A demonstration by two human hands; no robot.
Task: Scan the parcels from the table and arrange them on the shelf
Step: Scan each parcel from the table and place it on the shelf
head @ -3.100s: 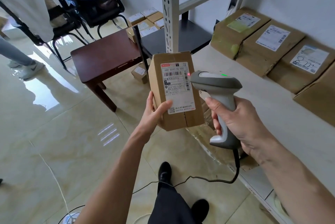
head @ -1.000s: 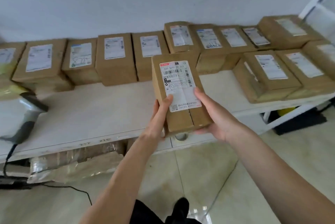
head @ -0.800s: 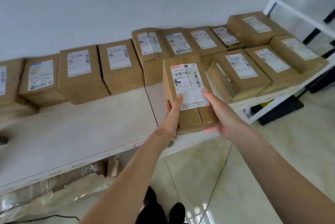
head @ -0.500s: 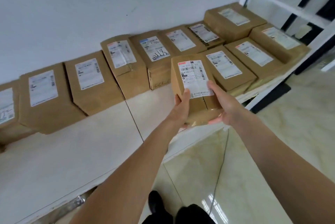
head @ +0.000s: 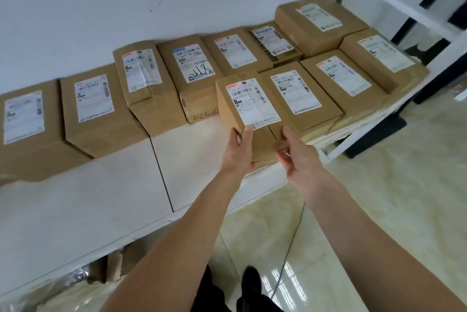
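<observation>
Parcel was down on the shelf at frame centre, front row, touching the box to its right. My left hand still clasped its near left corner; right hand sat at the near right edge, fingers loosely curled — whether it gripped, I could not tell. Many labelled boxes already ranged along the wall; release left to do. Half a second earlier the parcel was held clear of the shelf — the scanner seen before was out of frame.
</observation>
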